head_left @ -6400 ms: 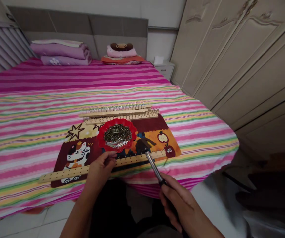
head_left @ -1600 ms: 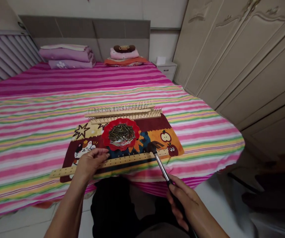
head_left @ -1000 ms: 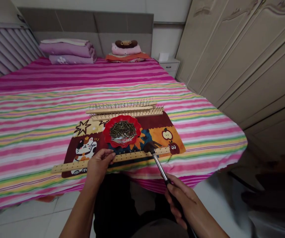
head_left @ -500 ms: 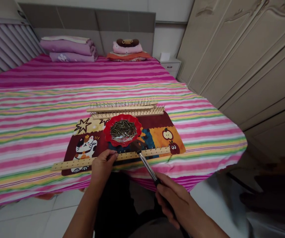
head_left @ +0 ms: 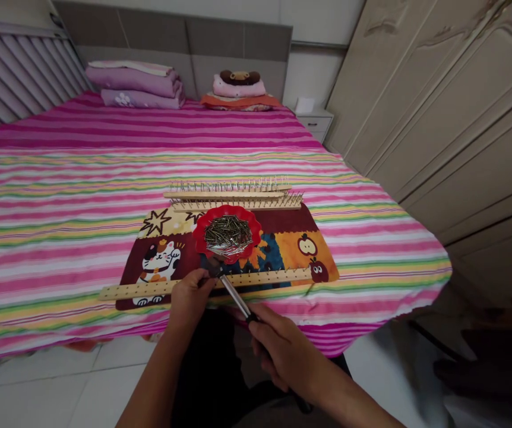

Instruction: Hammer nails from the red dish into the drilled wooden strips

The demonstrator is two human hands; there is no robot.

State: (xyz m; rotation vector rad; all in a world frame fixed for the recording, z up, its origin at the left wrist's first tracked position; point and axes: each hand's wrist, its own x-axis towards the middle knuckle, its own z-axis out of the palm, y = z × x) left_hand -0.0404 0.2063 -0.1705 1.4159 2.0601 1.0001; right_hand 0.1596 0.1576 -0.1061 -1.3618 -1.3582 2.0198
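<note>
A long pale wooden strip (head_left: 149, 289) with rows of small holes lies across a patterned mat (head_left: 125, 291); several nails stand in its right part. My left hand (head_left: 189, 300) rests on the strip near its middle, thumb and forefinger pinched together. Whatever small thing they grip is hidden. My right hand (head_left: 278, 348) is closed around the dark handle of a hammer (head_left: 237, 295) with a shiny metal shaft. The dark hammer head is right beside my left fingertips, over the strip. Just behind sits a red scalloped bowl (head_left: 200, 238) full of loose nails (head_left: 228, 233).
Behind the bowl lie more wooden strips (head_left: 224, 195) bristling with upright nails. All this is on a bed with a striped sheet (head_left: 60, 238). Folded quilts (head_left: 135, 86) and pillows (head_left: 240, 89) are by the headboard. A wardrobe (head_left: 438, 119) stands on the right.
The hammer has swung left and down, its head now close to my left fingertips. My left hand stays on the strip. The whole view has shifted slightly.
</note>
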